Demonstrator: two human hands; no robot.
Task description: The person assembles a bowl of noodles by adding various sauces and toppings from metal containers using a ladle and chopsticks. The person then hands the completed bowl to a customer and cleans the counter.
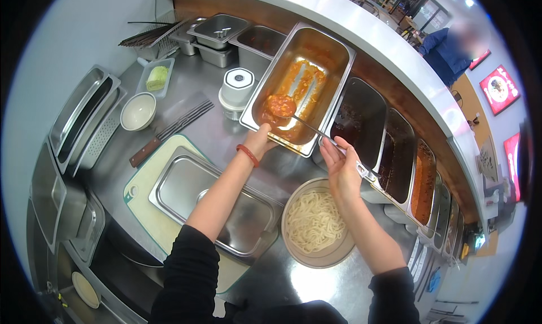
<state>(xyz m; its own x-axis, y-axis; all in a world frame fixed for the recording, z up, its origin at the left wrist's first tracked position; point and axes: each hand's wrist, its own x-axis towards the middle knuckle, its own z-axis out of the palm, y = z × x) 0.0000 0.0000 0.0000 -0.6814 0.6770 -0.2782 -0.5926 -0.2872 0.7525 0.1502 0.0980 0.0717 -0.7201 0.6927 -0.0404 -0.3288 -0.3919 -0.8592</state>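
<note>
my right hand (343,167) has its fingers loosely curled around the ladle (310,126); my left hand (261,140) pinches the pan's (347,56) near rim. the ladle's bowl sits inside the pan, loaded with sauce (282,104). i'd expect it stiff, bowl-heavy, maybe slick: best gripped mid-handle, kept level.

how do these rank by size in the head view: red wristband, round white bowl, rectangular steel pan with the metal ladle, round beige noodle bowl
Largest to smallest:
1. Rectangular steel pan
2. Beige noodle bowl
3. White bowl
4. Red wristband
</note>
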